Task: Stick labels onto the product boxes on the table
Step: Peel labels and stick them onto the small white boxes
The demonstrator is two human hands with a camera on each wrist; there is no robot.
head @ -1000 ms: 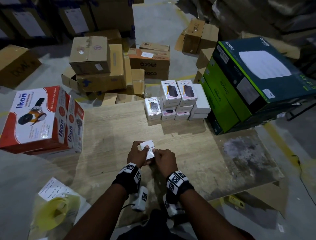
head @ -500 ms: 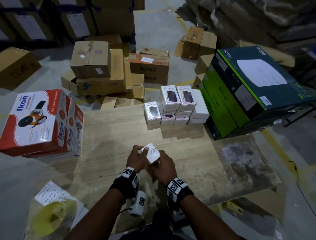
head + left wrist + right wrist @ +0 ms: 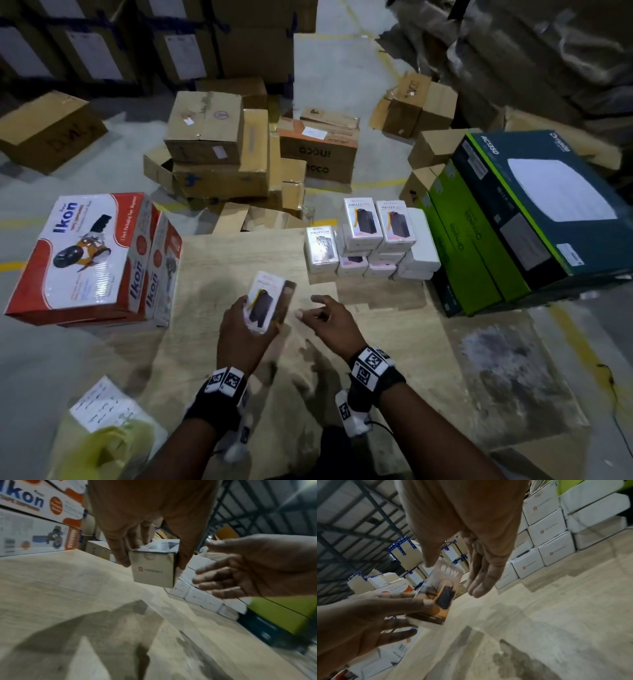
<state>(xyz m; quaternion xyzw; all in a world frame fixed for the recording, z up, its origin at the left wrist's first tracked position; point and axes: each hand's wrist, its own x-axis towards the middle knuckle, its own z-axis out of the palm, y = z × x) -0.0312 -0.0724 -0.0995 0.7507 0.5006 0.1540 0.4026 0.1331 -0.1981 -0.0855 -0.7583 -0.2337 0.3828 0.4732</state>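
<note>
The small product box (image 3: 265,301) sits in the left hand (image 3: 244,337), raised above the wooden table (image 3: 239,253) near its middle, printed front turned up toward the head camera. The thumb and fingers (image 3: 120,550) clamp it by its sides; from the left wrist its plain end face with a small red logo points down toward the tabletop without touching it. The picture on the front is smeared by motion, so whether a label is on it cannot be told.

The right hand (image 3: 330,320) hovers just beside the box, apart from it, fingers loosely spread and holding nothing; the right wrist view shows its fingers (image 3: 481,574) straight and relaxed above the table.

Farther back on the table stands the stack of product boxes (image 3: 373,240), white ones piled in rows with two printed fronts on top and one more standing at the left end. Right of the stack, green and dark router cartons (image 3: 513,219) lean together at the table's edge. At the left edge lie two red and white Ikon cartons (image 3: 92,257). A sheet of labels (image 3: 102,404) and a yellow roll (image 3: 109,442) lie at the near left corner. Brown cardboard cartons (image 3: 219,147) are heaped on the floor beyond the table.
</note>
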